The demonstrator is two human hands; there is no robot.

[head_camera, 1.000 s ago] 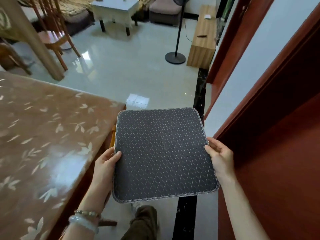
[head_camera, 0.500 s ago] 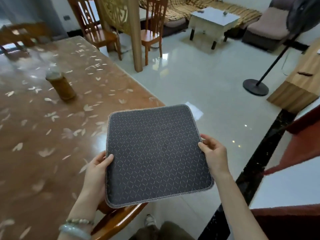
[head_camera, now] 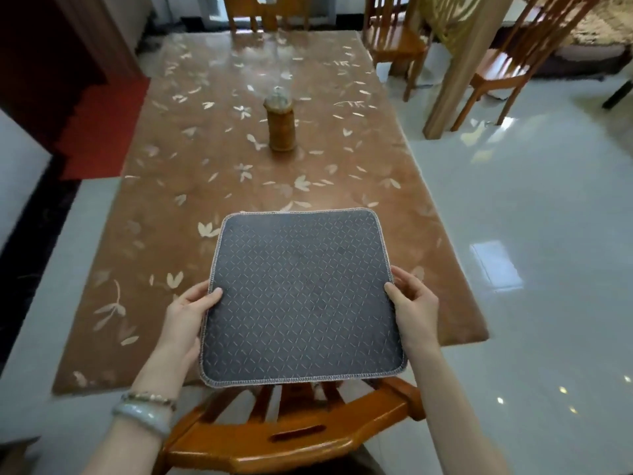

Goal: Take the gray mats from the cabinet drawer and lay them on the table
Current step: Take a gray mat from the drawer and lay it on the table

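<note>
A square gray mat (head_camera: 301, 296) with a diamond pattern and stitched edge is held flat in the air over the near end of the brown leaf-patterned table (head_camera: 191, 186). My left hand (head_camera: 186, 317) grips its left edge, thumb on top. On the opposite edge, my right hand (head_camera: 416, 308) holds it the same way. A pinkish edge shows under the mat's rim, so it may be more than one mat; I cannot tell. The cabinet drawer is out of view.
A brown cylindrical jar (head_camera: 281, 123) stands mid-table. A wooden chair back (head_camera: 291, 437) is right below the mat, against the table's near edge. More wooden chairs (head_camera: 394, 39) stand at the far end and right, beside a wooden post (head_camera: 459, 66). Glossy tiled floor lies to the right.
The view has swung left from the doorway to face the table head-on. The mat, still held by both hands, now hovers over the table's near end instead of beside it.
</note>
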